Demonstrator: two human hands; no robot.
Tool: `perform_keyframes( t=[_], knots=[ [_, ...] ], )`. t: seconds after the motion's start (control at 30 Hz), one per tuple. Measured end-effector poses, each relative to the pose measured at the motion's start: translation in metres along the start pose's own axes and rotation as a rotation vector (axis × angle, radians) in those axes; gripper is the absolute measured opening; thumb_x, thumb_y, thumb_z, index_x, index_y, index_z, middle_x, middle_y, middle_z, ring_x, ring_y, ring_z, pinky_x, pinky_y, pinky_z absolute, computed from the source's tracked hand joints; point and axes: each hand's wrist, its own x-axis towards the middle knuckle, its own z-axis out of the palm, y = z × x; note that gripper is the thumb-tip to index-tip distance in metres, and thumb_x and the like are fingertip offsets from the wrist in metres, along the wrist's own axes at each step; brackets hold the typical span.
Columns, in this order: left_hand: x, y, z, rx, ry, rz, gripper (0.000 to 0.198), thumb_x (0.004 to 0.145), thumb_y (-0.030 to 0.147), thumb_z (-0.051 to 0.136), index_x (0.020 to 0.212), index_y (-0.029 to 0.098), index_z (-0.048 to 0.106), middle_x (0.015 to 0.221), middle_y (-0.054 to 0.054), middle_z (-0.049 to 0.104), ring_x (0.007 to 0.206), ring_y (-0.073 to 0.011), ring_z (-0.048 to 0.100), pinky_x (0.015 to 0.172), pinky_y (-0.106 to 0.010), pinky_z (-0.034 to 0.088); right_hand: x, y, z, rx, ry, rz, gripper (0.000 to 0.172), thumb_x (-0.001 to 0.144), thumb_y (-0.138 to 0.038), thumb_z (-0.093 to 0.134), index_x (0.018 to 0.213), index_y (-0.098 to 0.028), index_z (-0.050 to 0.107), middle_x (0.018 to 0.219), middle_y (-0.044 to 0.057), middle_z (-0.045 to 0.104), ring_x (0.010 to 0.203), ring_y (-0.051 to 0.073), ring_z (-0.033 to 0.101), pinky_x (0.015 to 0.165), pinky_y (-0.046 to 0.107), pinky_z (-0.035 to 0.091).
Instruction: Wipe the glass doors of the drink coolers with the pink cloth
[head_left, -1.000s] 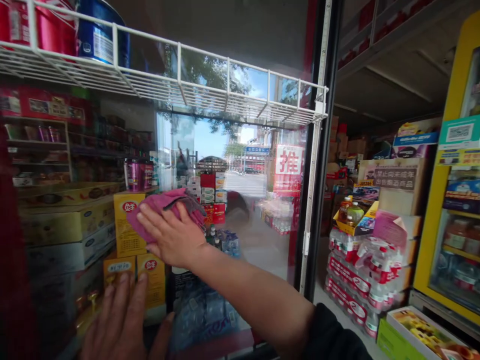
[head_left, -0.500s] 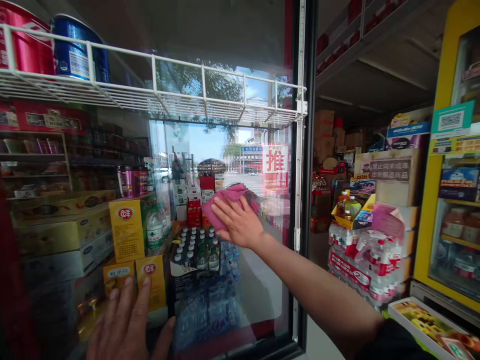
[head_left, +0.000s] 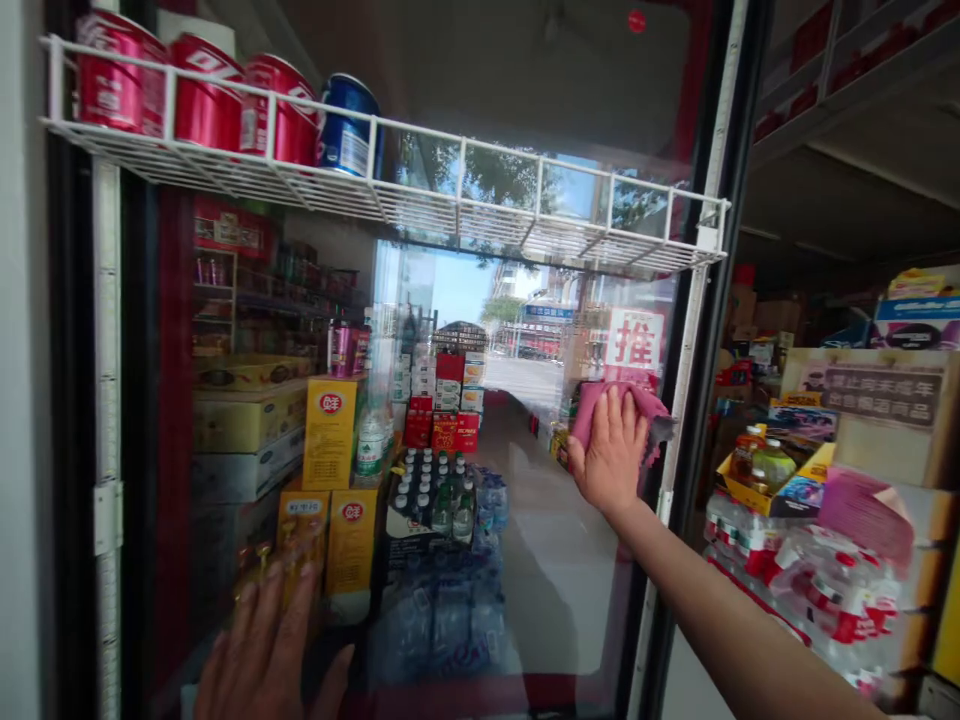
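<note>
My right hand (head_left: 611, 460) presses a pink cloth (head_left: 592, 400) against the inner face of a glass door (head_left: 555, 560), near its right edge. Its fingers lie stretched over the cloth, whose grey, jagged corner sticks out to the right. Just above the cloth is a white sticker with a red character (head_left: 634, 342). At the lower left, my left hand (head_left: 259, 645) is held up with fingers extended and holds nothing. It is close to the glass; whether it touches cannot be told. Yellow boxes (head_left: 330, 430) show through the glass behind it.
A white wire rack (head_left: 495, 215) crosses the door and carries several red cans (head_left: 206, 90) and a blue can (head_left: 349, 125). Bottles (head_left: 442, 500) and wrapped water packs appear through or in the glass. Right of the door frame (head_left: 694, 350) stand shrink-wrapped bottles (head_left: 840, 600) and cartons.
My right hand and the cloth have slid right across the glass, from mid-pane to below the sticker. The view has shifted left, showing more cans. My left hand stays raised at lower left.
</note>
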Motion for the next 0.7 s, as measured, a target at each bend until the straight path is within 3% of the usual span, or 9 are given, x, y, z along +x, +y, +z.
perform_keyframes(
  t=[0.1,0.23,0.7],
  knots=[
    [-0.004,-0.008,0.000,0.002,0.014,-0.008,0.090,0.101,0.046,0.051,0.180,0.030,0.011,0.184,-0.020,0.030,0.165,-0.0541,0.037,0.117,-0.078,0.047,0.007,-0.040,0.000,-0.003,-0.003,0.037,0.089,0.109,-0.051,0.047,0.179,-0.006,0.016,0.184,0.026,0.029,0.170,0.048,0.027,0.130,0.074,0.032],
    [-0.013,-0.019,0.001,0.017,0.002,-0.043,0.089,0.103,0.043,0.052,0.180,0.030,0.009,0.184,-0.021,0.030,0.166,-0.0508,0.036,0.120,-0.075,0.046,0.020,-0.093,-0.003,0.014,-0.032,-0.019,0.087,0.108,-0.051,0.046,0.179,-0.007,0.021,0.184,0.025,0.030,0.169,0.048,0.028,0.130,0.072,0.031],
    [-0.040,-0.051,-0.002,-0.006,-0.024,-0.107,0.092,0.100,0.041,0.057,0.180,0.028,0.012,0.187,-0.019,0.024,0.173,-0.0447,0.024,0.131,-0.071,0.037,0.053,-0.246,-0.014,0.273,-0.180,-0.299,0.081,0.108,-0.042,0.054,0.179,-0.015,0.026,0.189,0.015,0.020,0.174,0.044,0.018,0.137,0.080,0.010]
  ],
)
